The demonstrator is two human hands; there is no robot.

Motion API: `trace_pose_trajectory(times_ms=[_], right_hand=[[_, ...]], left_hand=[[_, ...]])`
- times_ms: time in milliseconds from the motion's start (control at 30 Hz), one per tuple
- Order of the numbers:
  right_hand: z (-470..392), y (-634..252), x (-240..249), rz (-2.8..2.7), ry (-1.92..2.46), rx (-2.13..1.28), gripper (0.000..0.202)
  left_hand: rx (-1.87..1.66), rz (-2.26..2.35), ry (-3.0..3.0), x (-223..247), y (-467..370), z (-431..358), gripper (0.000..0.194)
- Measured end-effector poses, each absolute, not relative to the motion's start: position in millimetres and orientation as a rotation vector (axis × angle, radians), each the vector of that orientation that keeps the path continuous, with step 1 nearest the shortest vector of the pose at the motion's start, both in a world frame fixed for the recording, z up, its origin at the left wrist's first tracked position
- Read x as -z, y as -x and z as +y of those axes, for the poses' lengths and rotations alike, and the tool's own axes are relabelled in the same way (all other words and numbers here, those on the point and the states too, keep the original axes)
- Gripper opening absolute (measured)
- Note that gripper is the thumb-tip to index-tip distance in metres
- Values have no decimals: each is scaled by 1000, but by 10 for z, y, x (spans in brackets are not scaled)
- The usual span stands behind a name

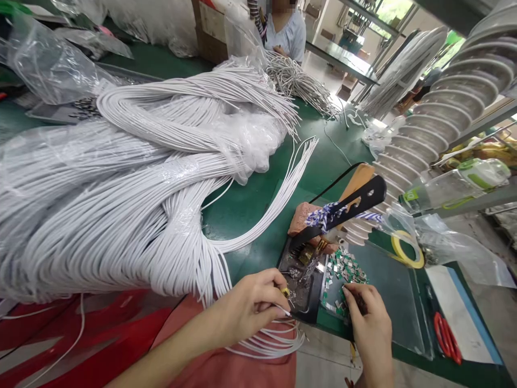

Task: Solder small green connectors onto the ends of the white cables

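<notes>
My left hand (258, 304) is closed in a pinch on a white cable (284, 311), whose end sticks out past the fingertips. A small yellow thing (286, 292) shows at the fingers; I cannot tell what it is. My right hand (371, 318) reaches over the near edge of a pile of small green circuit boards with metal connectors (345, 268). Its thumb and forefinger are pinched together, and what is between them is hidden. Left of the boards lies a dark tray (301, 302) with solder bits. More white cables (270, 345) hang over my lap below the left hand.
Large bundles of white cable (121, 215) cover the bench's left side. A brick (302, 215) with a black slotted bar (359, 202) stands behind the tray. A ribbed hose (436, 118) comes down at right. Yellow tape (396, 250) and red-handled scissors (446, 337) lie rightward. A person (286, 35) sits opposite.
</notes>
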State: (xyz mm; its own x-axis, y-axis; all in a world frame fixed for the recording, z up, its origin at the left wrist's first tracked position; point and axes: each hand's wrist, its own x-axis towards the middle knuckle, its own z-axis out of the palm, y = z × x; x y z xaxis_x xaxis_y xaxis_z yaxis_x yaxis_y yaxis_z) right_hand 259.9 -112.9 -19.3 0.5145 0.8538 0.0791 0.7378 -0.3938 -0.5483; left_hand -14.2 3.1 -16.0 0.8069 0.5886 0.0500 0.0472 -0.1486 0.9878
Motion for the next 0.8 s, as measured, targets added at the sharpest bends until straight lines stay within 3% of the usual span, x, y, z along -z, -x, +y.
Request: trace_pose_trajectory(times_ms=[267, 533, 800], right_hand=[[-1167, -2377, 25, -895, 2110, -499, 32], [-1073, -1525, 2, -838, 1473, -733, 12], [-1046, -1375, 215, -1029, 1635, -756, 5]], left_hand=[[-515, 541, -1670, 130, 126, 14, 13], [-578, 505, -1648, 83, 132, 35, 12], [-643, 562, -1649, 36, 104, 11, 15]])
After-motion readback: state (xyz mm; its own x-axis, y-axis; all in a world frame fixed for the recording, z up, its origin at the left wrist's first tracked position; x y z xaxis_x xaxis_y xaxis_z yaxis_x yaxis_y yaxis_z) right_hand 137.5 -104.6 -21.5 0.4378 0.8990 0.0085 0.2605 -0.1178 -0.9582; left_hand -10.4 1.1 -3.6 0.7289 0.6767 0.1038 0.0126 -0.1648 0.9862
